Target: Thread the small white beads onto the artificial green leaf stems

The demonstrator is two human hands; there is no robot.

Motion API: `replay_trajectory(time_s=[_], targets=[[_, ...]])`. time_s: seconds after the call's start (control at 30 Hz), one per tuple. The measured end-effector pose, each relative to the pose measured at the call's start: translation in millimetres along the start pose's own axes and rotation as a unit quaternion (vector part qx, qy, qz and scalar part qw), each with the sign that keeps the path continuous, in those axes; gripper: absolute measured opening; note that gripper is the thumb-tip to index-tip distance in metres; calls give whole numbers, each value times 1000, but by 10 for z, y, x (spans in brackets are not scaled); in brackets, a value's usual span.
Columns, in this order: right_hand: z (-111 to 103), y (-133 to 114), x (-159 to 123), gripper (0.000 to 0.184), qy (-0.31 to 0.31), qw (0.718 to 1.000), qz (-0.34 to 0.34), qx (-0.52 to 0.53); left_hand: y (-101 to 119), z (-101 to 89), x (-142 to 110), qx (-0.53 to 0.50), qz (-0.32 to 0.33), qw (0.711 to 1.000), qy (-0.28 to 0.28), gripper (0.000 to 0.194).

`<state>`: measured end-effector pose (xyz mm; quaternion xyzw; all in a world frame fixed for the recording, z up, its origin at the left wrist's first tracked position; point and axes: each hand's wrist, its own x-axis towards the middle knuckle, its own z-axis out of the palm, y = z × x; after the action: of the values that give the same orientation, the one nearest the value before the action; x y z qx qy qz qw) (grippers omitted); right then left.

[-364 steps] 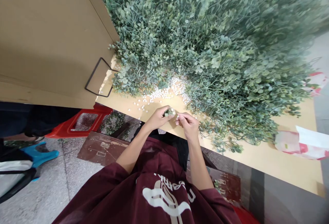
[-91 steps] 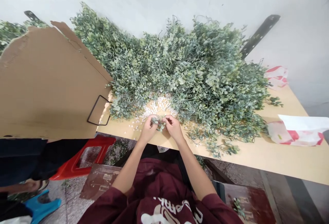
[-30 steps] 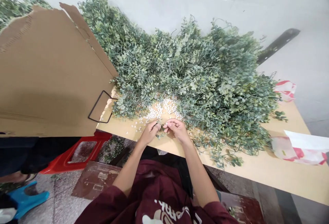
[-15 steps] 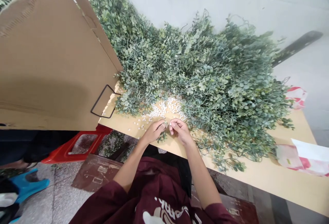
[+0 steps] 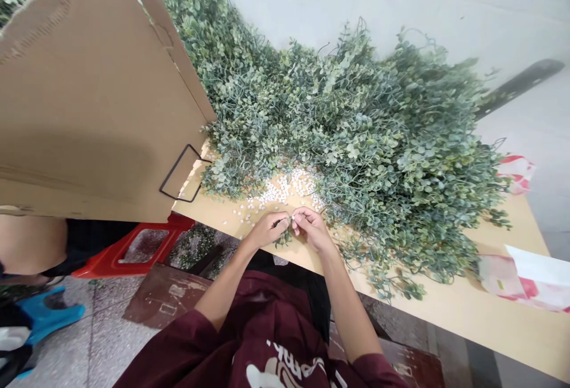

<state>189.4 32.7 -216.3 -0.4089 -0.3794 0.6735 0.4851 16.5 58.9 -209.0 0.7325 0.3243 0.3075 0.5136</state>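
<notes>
My left hand (image 5: 266,229) and my right hand (image 5: 312,228) meet at the near edge of the wooden table (image 5: 449,308). Both are closed in a pinch on a small leafy green sprig (image 5: 284,236) that hangs between them. The fingertips touch at a tiny white piece, too small to name. Just beyond my hands lies a scatter of small white beads (image 5: 285,189). Behind the beads a big heap of green artificial foliage (image 5: 347,126) covers most of the table.
A large cardboard sheet (image 5: 89,109) with a black wire handle (image 5: 182,174) stands at the left. A red stool (image 5: 129,251) and a blue item (image 5: 44,314) are on the floor below. Red-and-white plastic bags (image 5: 521,269) lie at the table's right end. A white wall backs the table.
My view has tilted and shifted slightly. My hands stay together at the table edge, the pinch on the sprig tightening a little; the foliage heap and beads have not moved.
</notes>
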Motion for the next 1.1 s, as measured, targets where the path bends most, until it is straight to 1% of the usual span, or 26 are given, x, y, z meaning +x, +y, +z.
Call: replay_trajectory(time_s=[0.13, 0.27, 0.47, 0.7, 0.93, 1.1], targets=[[-12, 24, 3, 20, -6, 1000, -2, -3, -2, 4, 2, 9, -3, 1000, 2, 35], [-21, 35, 3, 19, -3, 1000, -7, 11, -14, 8, 3, 20, -3, 1000, 14, 37], [-9, 21, -5, 20, -5, 1000, 2, -9, -14, 1, -5, 6, -4, 1000, -3, 36], [-7, 17, -8, 20, -15, 1000, 9, -9, 0, 3, -9, -12, 11, 1000, 1, 34], [-1, 23, -15, 22, -39, 999, 5, -11, -17, 10, -14, -21, -1, 1000, -10, 32], [24, 12, -22, 22, -39, 999, 8, -21, 3, 5, -2, -25, -6, 1000, -10, 32]])
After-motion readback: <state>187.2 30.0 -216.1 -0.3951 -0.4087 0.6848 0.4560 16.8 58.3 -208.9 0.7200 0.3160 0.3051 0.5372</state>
